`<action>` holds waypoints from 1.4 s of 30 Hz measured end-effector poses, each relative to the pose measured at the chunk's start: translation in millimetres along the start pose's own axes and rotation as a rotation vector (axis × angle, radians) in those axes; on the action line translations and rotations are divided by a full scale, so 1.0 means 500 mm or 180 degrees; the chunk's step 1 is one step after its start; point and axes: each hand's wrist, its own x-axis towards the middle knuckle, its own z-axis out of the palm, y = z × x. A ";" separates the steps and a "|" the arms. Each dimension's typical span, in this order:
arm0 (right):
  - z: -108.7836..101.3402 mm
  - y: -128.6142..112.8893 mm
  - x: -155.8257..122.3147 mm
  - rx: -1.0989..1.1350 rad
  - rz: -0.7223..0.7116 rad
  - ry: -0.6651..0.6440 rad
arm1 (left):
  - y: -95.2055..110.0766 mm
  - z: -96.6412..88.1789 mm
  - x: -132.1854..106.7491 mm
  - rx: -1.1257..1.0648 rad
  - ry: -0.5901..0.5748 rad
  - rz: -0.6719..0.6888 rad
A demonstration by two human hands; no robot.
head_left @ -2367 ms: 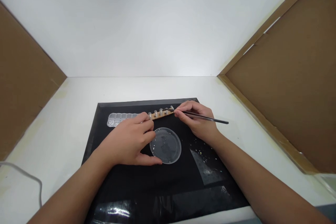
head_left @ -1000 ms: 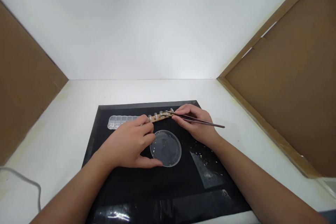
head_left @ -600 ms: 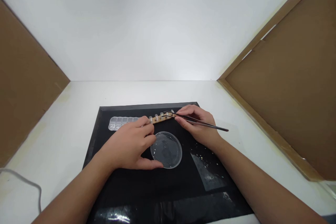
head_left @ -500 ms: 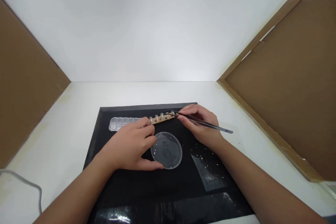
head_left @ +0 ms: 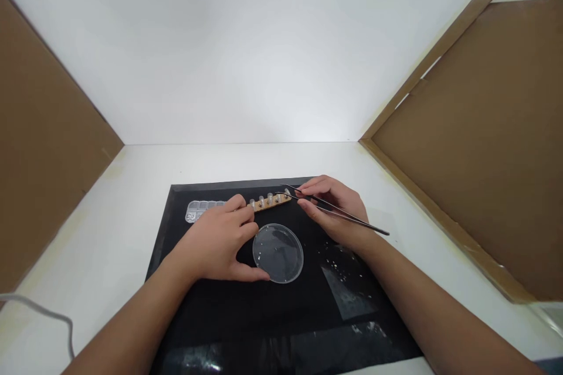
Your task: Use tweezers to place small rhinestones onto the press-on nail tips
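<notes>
At the bottom of the frame, your forearms reached in over a black mat (head_left: 246,316). At lower left, a grey cable (head_left: 39,306) lay on the desk (head_left: 264,164). Right of centre, a clear sheet (head_left: 345,302) lay on the mat, with pale bits (head_left: 336,265) scattered about it. A round clear dish (head_left: 281,258) sat just below the centre, small pale specks inside it.

Your left hand (head_left: 222,240) curved around the dish's left side, thumb at its lower rim; its fingertips reached the left end of a brown strip (head_left: 266,206), but you could not tell whether that grip had hold of it. Your right hand (head_left: 336,208), right of centre, had its grip closed around the tweezers (head_left: 360,222), whose tips stood a little apart over the strip's right part. Small clear pieces (head_left: 270,198) stood in a row along the strip.

Left of centre, a clear compartment box (head_left: 200,206) lay partly behind your left hand. Beyond were a white wall (head_left: 246,53) and brown side boards (head_left: 479,146).
</notes>
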 end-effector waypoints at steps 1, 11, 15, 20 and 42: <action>-0.001 -0.002 0.000 -0.0043 0.0015 -0.0037 | -0.001 0.000 0.000 -0.0007 -0.0001 -0.0025; -0.018 -0.014 -0.011 -0.0548 0.0076 -0.0444 | -0.002 0.004 0.001 -0.0044 -0.0012 -0.0119; -0.020 -0.027 -0.019 -0.0164 0.0059 -0.0822 | -0.004 0.007 0.002 -0.0086 -0.0038 -0.0094; -0.019 -0.057 -0.019 -0.0197 -0.0079 -0.1461 | -0.007 0.010 0.001 -0.0121 -0.0070 -0.0118; 0.003 -0.037 -0.019 0.0572 0.0687 -0.1571 | -0.008 0.007 -0.003 -0.0010 -0.0084 -0.0002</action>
